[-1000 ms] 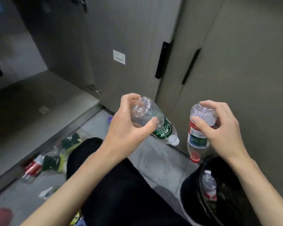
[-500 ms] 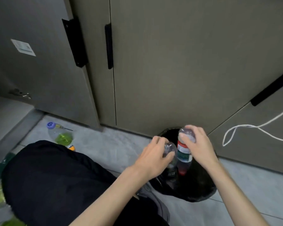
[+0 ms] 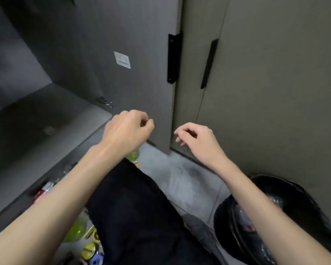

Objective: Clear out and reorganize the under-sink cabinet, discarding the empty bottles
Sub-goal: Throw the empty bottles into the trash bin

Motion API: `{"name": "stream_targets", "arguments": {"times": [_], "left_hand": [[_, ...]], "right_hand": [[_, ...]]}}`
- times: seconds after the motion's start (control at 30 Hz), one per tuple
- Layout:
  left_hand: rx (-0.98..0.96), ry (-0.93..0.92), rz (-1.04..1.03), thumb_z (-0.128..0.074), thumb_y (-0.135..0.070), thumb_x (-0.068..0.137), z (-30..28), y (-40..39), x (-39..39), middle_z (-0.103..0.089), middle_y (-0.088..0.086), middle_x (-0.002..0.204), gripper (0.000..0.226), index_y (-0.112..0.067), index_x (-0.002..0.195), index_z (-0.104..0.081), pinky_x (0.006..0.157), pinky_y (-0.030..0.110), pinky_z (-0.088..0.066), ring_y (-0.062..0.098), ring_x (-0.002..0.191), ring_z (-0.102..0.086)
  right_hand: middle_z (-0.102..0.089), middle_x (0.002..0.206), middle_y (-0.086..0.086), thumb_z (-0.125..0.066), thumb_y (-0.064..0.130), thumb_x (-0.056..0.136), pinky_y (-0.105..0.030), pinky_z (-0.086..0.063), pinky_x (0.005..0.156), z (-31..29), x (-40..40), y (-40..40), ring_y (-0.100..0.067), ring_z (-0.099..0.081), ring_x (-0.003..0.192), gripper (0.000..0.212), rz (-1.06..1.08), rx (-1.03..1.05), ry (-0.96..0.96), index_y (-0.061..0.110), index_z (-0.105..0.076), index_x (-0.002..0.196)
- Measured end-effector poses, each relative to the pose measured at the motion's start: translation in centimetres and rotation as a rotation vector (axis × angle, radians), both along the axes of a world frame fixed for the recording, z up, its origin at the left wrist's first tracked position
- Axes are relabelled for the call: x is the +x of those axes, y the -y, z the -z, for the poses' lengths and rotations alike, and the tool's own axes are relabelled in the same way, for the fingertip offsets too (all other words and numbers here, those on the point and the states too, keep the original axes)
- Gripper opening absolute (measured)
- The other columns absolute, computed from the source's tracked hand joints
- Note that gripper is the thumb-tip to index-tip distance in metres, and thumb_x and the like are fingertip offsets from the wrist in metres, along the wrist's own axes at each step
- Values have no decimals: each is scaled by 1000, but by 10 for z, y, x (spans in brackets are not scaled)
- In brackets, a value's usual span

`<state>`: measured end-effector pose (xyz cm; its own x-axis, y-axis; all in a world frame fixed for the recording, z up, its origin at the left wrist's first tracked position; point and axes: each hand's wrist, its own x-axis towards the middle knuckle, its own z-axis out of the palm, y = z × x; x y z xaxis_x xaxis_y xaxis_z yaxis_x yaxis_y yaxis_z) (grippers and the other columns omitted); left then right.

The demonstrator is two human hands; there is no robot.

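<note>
A: What lies out past the left hand (image 3: 127,129)?

B: To its left the open cabinet (image 3: 46,115) shows a bare grey shelf floor, dim toward the back. Below that wrist and forearm, on the tiled floor (image 3: 182,180), sits a scatter of bottles (image 3: 75,231): a red-labelled one near the cabinet sill, yellow-green ones closer to the person. Another green bottle (image 3: 133,156) peeks out just under the wrist, beside the dark trouser leg (image 3: 141,217).

A: And the hand itself?

B: Empty, fingers loosely curled with the thumb near the fingertips, raised in front of the open cabinet door (image 3: 122,73). That door carries a small white sticker (image 3: 122,59) above the hand and a black handle (image 3: 173,58) on its edge.

A: Between the two hands?

B: The door's edge and, behind it, the closed cabinet fronts (image 3: 266,92), beige-grey, with a second black handle (image 3: 209,64) above the right hand (image 3: 197,138).

A: The right hand?

B: Also holding nothing; fingers hang relaxed and bent, thumb apart from them. The two hands are near each other without touching.

A: And below the right arm?

B: A bin lined with a black bag (image 3: 304,203) stands on the floor by the closed doors, under the forearm. Inside are clear plastic bottles (image 3: 245,220), one with what seems a red label; the blur keeps me from counting them.
</note>
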<state>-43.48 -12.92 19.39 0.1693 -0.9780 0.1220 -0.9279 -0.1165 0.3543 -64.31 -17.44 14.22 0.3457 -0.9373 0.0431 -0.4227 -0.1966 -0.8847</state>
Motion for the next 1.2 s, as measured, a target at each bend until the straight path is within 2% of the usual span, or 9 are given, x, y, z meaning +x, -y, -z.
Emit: {"name": "stream_targets", "arguments": {"times": [0.17, 0.3, 0.5, 0.63, 0.7, 0.77, 0.93, 1.1, 1.2], "left_hand": [[24, -80, -270, -47, -42, 86, -14, -50, 136, -69, -4, 88, 22, -31, 91, -65, 78, 41, -55, 26, 84, -65], [140, -164, -513, -51, -37, 88, 8, -111, 222, -71, -6, 80, 20, -28, 84, -68, 76, 41, -58, 21, 78, -68], [450, -220, -718, -57, -29, 88, 90, -177, 266, -72, 10, 85, 21, -12, 86, -70, 68, 32, -55, 29, 79, -67], [656, -122, -685, -54, -34, 87, 145, -207, 255, -65, 7, 88, 20, -18, 96, -64, 66, 31, -49, 25, 80, -62], [754, -48, -639, -52, -36, 87, 168, -219, 256, -62, 4, 92, 17, -21, 93, -58, 65, 31, -45, 22, 81, -59], [809, -43, -605, -51, -36, 88, 190, -225, 262, -64, 6, 105, 18, -21, 96, -56, 67, 31, -41, 22, 88, -58], [794, -74, -596, -50, -37, 93, 234, -216, 280, -52, 8, 137, 46, -19, 135, -49, 90, 37, -45, 27, 119, -54], [638, -112, -657, -49, -37, 97, 267, -198, 301, -44, 11, 141, 46, -17, 138, -42, 97, 44, -45, 31, 128, -45], [589, -133, -675, -54, -35, 95, 284, -191, 320, -42, 14, 137, 50, -14, 139, -40, 100, 46, -44, 33, 126, -42]], "right_hand": [[-74, 81, 10, -57, 26, 93, -33, -55, 79, -36, 135, -3, -12, -70, 82, 18, -338, -83, 77, 30, -74, 89], [-74, 81, 9, -55, 26, 92, -41, -57, 84, -46, 231, -25, -17, -69, 83, 19, -592, -91, 85, 34, -71, 85], [-70, 76, 8, -57, 26, 95, -35, -49, 73, 34, 325, -53, -15, -64, 79, 21, -844, -57, -307, 21, -69, 78], [-66, 84, -3, -52, 21, 96, -34, -47, 69, 116, 320, -51, -26, -63, 83, 22, -842, 47, -618, 14, -63, 78], [-69, 99, -6, -55, 21, 94, -35, -51, 81, 150, 308, -47, -28, -65, 96, 16, -779, 108, -693, 11, -67, 97], [-66, 122, -11, -55, 23, 95, -35, -47, 90, 176, 299, -42, -30, -61, 113, 31, -745, 115, -790, 10, -63, 121], [-42, 154, -12, -46, 27, 99, -42, -38, 111, 221, 296, -34, -29, -42, 137, 57, -876, 62, -868, 16, -36, 154], [-25, 162, -8, -46, 36, 100, -44, -25, 119, 262, 290, -56, -27, -16, 150, 54, -1087, -131, -827, 22, -37, 151], [-39, 152, -14, -46, 36, 101, -46, -35, 110, 273, 276, -66, -35, -29, 142, 38, -1108, -264, -783, 16, -58, 131]]}}
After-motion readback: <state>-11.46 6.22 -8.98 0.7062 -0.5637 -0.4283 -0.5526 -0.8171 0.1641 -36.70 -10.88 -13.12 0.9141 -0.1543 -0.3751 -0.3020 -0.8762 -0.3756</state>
